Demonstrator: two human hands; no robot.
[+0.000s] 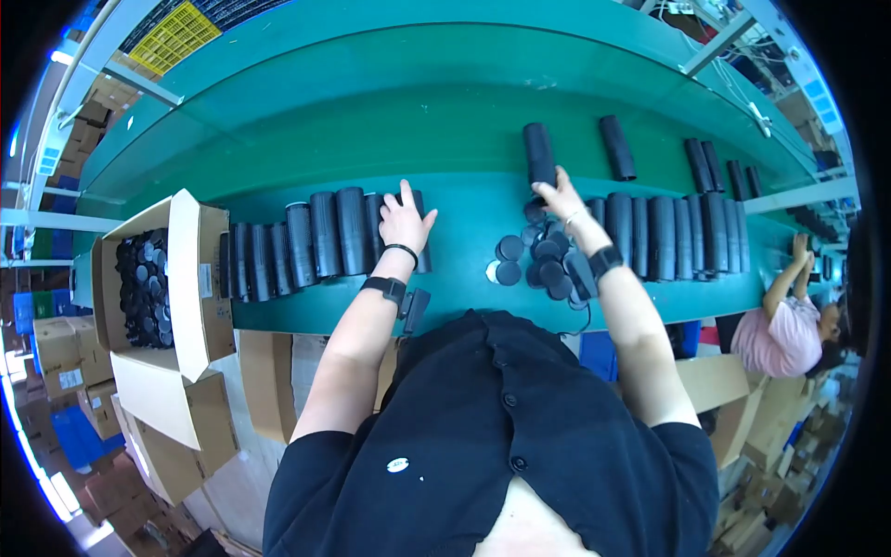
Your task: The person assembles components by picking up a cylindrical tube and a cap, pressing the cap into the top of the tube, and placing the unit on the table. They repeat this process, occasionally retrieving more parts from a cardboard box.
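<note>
My left hand (406,226) lies with spread fingers over the right end of a row of ribbed black tubes (352,232), partly covering the last ones. At the near end of another black tube (538,151), which lies farther back on the green surface, my right hand (563,201) has its thumb and forefinger closed about the rim; its other fingers are hidden. Just below that hand is a loose pile of flat, round black discs (549,269). One pale disc (493,271) shows at the pile's left edge.
Right of the pile runs a second row of black tubes (663,238). More tubes (616,148) lie farther back. An open cardboard box (215,288) full of black discs stands at the left. A co-worker in pink (778,336) works at the far right. Metal posts (806,196) flank the bench.
</note>
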